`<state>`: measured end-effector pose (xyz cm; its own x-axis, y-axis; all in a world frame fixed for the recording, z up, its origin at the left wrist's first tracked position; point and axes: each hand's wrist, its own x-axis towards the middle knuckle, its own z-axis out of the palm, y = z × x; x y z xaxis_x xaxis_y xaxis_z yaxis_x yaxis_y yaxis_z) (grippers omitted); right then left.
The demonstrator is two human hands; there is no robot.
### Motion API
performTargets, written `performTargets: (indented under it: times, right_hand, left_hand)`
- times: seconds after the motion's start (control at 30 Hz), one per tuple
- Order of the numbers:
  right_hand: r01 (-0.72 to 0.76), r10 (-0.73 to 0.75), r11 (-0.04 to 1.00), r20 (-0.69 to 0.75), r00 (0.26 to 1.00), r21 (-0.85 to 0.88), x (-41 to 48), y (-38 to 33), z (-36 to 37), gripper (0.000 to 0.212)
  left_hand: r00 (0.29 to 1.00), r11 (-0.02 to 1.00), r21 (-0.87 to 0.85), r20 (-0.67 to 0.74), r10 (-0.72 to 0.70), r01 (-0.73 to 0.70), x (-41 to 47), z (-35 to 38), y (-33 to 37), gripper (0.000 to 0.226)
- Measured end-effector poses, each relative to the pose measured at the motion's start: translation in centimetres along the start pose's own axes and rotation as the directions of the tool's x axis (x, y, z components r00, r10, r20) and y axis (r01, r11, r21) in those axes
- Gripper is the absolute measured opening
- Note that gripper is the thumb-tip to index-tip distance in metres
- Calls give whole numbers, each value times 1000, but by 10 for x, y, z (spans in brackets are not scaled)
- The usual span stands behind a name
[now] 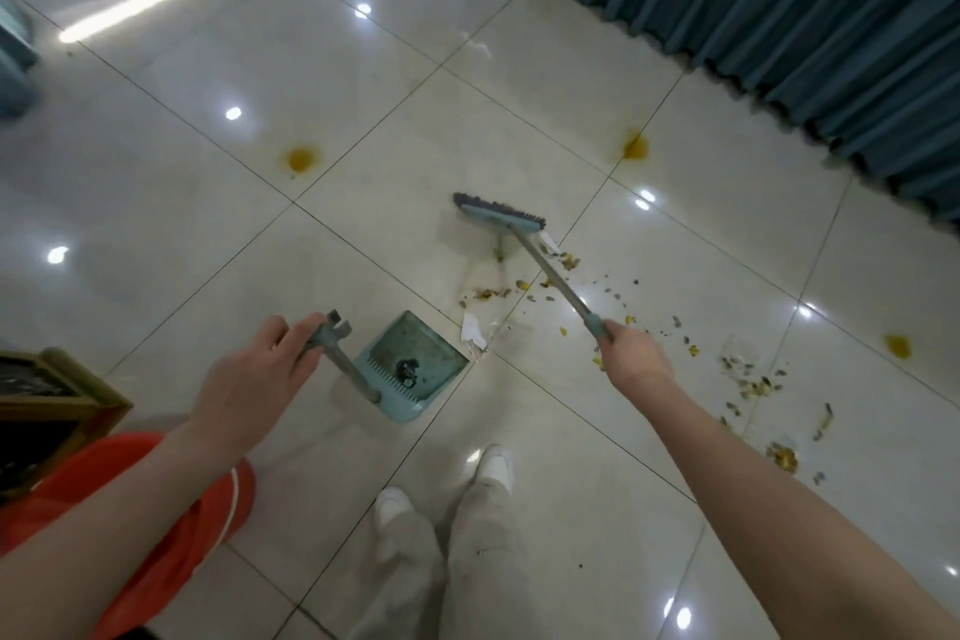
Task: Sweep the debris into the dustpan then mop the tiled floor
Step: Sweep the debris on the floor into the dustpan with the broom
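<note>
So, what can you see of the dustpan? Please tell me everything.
The dustpan is a pale teal, plastic-looking pan with comb teeth along its back edge and a long grey handle rising from the rear. It rests on the tiled floor, mouth toward the debris. Inside lies a small dark clump. The left hand holds the handle's forked top. A white paper scrap lies at its front corner.

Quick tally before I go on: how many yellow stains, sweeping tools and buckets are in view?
Yellow stains: 3
Sweeping tools, broom and dustpan: 2
Orange bucket: 1
Total: 6
</note>
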<state>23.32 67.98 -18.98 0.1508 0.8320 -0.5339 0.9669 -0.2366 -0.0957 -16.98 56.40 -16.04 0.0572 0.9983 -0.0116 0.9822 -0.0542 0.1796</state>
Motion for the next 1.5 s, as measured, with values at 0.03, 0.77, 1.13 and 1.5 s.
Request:
performTargets:
  times: [0.03, 0.77, 1.13, 1.5]
  right_hand:
    - [-16, 16, 1000, 4, 1000, 1, 14, -8, 0, 29]
    - [-47, 46, 999, 196, 980, 5, -113, 91, 70, 34]
    - [-148, 172, 945, -60, 983, 292, -67, 88, 10, 35]
    - [-319, 315, 925, 52, 948, 206, 51, 78, 51, 26]
  left_hand:
    - [1000, 1000, 10, -7, 12, -12, 1, 1, 2, 39]
    - [993, 993, -11, 26, 117, -116, 14, -5, 22, 33]
    - [964, 966, 73, 118, 237, -247, 4, -1, 21, 36]
    - [983, 984, -31, 31, 178, -177, 8, 25, 25, 37]
